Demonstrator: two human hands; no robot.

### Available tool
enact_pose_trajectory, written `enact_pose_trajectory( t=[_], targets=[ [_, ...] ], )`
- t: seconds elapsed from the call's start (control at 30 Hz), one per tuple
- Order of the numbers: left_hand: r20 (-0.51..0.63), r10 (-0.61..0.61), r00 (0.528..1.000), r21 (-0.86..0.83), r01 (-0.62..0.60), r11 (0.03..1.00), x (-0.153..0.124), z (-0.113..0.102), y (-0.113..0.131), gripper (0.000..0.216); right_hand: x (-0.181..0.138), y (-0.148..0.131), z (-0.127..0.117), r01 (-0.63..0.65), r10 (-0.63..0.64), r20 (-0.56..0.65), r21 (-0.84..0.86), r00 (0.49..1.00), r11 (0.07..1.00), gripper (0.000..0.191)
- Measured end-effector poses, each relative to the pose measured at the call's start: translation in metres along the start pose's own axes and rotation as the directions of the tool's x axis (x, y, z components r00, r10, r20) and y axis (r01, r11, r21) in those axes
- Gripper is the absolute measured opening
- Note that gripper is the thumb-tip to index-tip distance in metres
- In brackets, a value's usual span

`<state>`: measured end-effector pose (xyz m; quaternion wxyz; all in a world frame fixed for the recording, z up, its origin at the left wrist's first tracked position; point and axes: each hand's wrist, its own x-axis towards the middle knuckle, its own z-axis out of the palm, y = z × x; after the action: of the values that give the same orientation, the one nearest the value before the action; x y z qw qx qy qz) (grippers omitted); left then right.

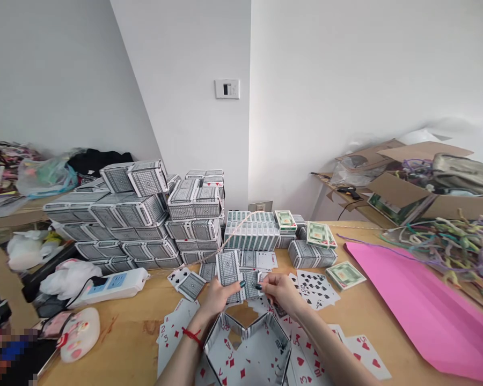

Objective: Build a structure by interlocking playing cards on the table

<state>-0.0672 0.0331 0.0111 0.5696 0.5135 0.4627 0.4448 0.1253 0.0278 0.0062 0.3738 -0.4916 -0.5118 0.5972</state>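
My left hand point(214, 298) holds a playing card point(228, 267) upright, its grey patterned back facing me. My right hand point(280, 291) pinches another card point(250, 284) right beside it, just above the wooden table point(129, 338). Below both hands stands a heart-shaped wall of cards point(247, 343), set on edge, with face-up cards lying inside and around it. A red string circles my left wrist.
Stacked card packs point(145, 220) fill the back of the table, with green-backed packs point(321, 234) to the right. Loose cards point(316, 287) lie near my right hand. A pink sheet point(418, 305), tangled cords point(446, 246), a power strip point(112, 285) and cardboard boxes point(402, 193) surround them.
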Motion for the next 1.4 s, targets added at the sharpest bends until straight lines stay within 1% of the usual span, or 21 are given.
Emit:
enact_pose_trajectory(
  t=[0.07,0.13,0.2,0.27,0.33,0.4,0.47,0.57,0.6,0.67,0.83,0.93,1.03,1.1,1.23,1.33,1.4],
  targets=[
    [0.004,-0.002,1.000,0.034,0.002,0.999,0.000,0.001,0.003,0.016,0.002,0.004,0.004,0.070,-0.075,-0.064,-0.078,0.995,0.995,0.035],
    [-0.014,-0.008,1.000,0.052,0.009,0.999,0.000,0.003,0.006,0.016,0.005,0.007,0.007,0.093,-0.103,-0.103,-0.094,0.989,0.991,0.038],
    [-0.028,-0.023,0.999,0.058,0.024,0.998,0.000,0.004,0.008,0.018,0.007,0.010,0.009,0.080,-0.086,-0.086,-0.063,0.993,0.995,0.041],
    [-0.036,-0.036,0.999,0.045,0.038,0.998,0.001,0.005,0.010,0.021,0.007,0.010,0.009,0.061,-0.061,-0.021,-0.031,0.998,0.998,0.041],
    [-0.033,-0.044,0.998,0.029,0.045,0.999,0.001,0.005,0.009,0.024,0.006,0.009,0.009,0.046,-0.044,0.029,-0.045,0.999,0.998,0.040],
    [-0.025,-0.043,0.999,0.022,0.043,0.999,0.001,0.004,0.006,0.025,0.004,0.009,0.010,0.040,-0.038,0.026,-0.078,0.999,0.996,0.042],
    [-0.012,-0.042,0.999,0.013,0.043,0.999,0.001,0.004,0.003,0.025,0.002,0.008,0.013,0.083,-0.091,-0.062,-0.125,0.994,0.989,0.043],
    [-0.007,-0.045,0.999,-0.016,0.045,0.999,0.001,0.004,0.002,0.022,0.002,0.009,0.021,0.199,-0.255,-0.205,-0.258,0.945,0.945,0.042],
    [-0.011,-0.044,0.999,-0.024,0.044,0.999,0.001,0.004,0.003,0.021,0.002,0.009,0.023,0.221,-0.296,-0.228,-0.304,0.928,0.927,0.041],
    [-0.019,-0.043,0.999,-0.034,0.042,0.999,-0.001,0.006,0.006,0.019,0.003,0.009,0.025,0.232,-0.329,-0.240,-0.358,0.913,0.904,0.040],
    [-0.009,-0.056,0.998,-0.052,0.055,0.997,-0.001,0.011,0.010,0.018,0.005,0.009,0.022,0.258,-0.349,-0.214,-0.361,0.912,0.896,0.040],
    [0.000,-0.063,0.998,-0.056,0.063,0.996,0.001,0.011,0.004,0.018,0.002,0.005,0.022,0.259,-0.356,-0.229,-0.365,0.906,0.894,0.042],
    [-0.022,-0.089,0.996,-0.078,0.087,0.993,0.003,0.008,-0.003,0.017,-0.001,-0.002,0.020,0.267,-0.358,-0.224,-0.354,0.906,0.896,0.044],
    [-0.043,-0.107,0.993,-0.090,0.103,0.991,0.004,0.006,-0.005,0.020,-0.003,-0.006,0.016,0.258,-0.333,-0.184,-0.342,0.925,0.904,0.042],
    [-0.061,-0.118,0.991,-0.108,0.111,0.988,0.004,0.004,-0.005,0.026,-0.005,-0.009,0.008,0.233,-0.290,-0.102,-0.373,0.952,0.898,0.040],
    [-0.089,-0.114,0.989,-0.113,0.104,0.988,0.005,0.003,-0.005,0.030,-0.007,-0.012,0.005,0.195,-0.224,-0.050,-0.337,0.973,0.921,0.039],
    [-0.098,-0.105,0.990,-0.131,0.091,0.987,0.005,0.002,-0.006,0.030,-0.009,-0.017,0.003,0.177,-0.183,0.011,-0.318,0.983,0.931,0.039]
  ],
)
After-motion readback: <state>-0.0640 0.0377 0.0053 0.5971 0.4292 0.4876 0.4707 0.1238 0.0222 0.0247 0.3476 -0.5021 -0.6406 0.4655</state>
